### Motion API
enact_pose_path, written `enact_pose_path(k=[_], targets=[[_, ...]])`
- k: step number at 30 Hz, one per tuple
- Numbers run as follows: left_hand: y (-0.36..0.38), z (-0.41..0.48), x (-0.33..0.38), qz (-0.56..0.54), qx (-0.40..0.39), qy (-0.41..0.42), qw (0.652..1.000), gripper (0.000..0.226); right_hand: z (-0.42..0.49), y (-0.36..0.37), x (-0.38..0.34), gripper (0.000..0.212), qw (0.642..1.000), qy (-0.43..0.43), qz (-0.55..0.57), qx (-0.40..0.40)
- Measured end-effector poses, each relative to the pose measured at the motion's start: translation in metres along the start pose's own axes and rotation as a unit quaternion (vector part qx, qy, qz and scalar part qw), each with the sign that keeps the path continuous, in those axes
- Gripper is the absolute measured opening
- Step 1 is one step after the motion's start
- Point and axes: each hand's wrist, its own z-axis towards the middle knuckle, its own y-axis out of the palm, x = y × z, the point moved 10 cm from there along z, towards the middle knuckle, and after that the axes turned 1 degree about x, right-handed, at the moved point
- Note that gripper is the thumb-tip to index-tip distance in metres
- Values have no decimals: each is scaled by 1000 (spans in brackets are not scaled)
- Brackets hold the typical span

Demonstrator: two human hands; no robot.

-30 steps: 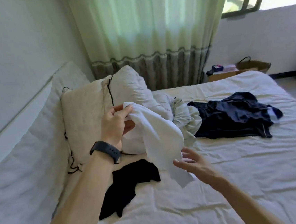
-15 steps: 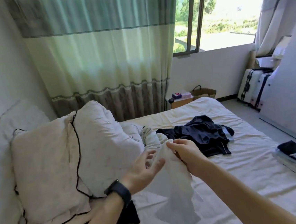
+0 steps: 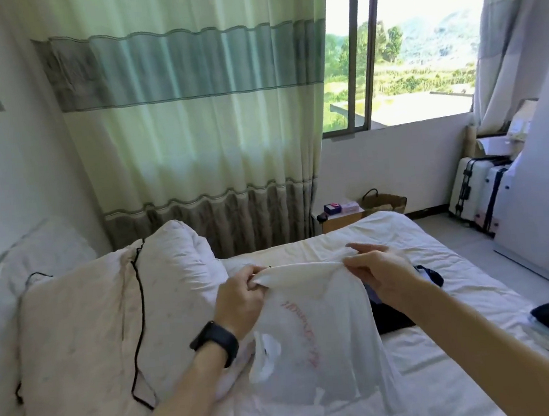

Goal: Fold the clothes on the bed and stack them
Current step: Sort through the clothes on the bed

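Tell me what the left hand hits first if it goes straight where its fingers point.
Likely the right hand, which pinches the white shirt at the far end of the edge the left hand grips; depth between them is unclear.

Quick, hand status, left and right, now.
Left hand: closed, fingers pinching the top edge of the white shirt.
Right hand: closed, fingers pinching the same edge, shirt hanging between both.
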Motion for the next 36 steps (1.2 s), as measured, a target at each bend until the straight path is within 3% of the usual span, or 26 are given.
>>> enact_pose_path(k=[6, 8, 10, 12, 13, 16, 21, 25, 29, 33, 36], targets=[[-34, 64, 82, 67, -42, 73, 994, 27, -6, 15, -65, 54, 951, -201, -231, -32], [-46, 78, 101, 74, -42, 85, 993, 25, -18, 33, -78, 63, 913, -253, -320, -31], [-52, 84, 116, 87, -46, 105, 990, 25, -36, 57, -88, 81, 851, -312, -423, -19], [-46, 84, 127, 97, -75, 125, 985, 24, -53, 91, -93, 96, 814, -347, -465, -36], [-39, 82, 131, 98, -95, 132, 982, 22, -58, 108, -95, 94, 804, -357, -472, -49], [-30, 75, 128, 82, -111, 130, 982, 14, -58, 142, -103, 53, 799, -359, -478, -57], [-54, 64, 71, -24, -9, 61, 998, 22, -58, 176, -101, 27, 761, -373, -526, -74], [-36, 40, 11, -98, 28, -42, 994, 46, -50, 184, -106, 18, 775, -388, -496, -60], [6, 15, -38, -122, -79, -107, 984, 29, -39, 179, -123, 13, 806, -401, -435, -17], [11, 5, -66, -106, -95, -129, 981, 23, -27, 160, -140, 12, 824, -400, -401, 11], [8, 8, -73, -110, -99, -136, 980, 62, -20, 142, -148, 6, 846, -381, -372, 23]])
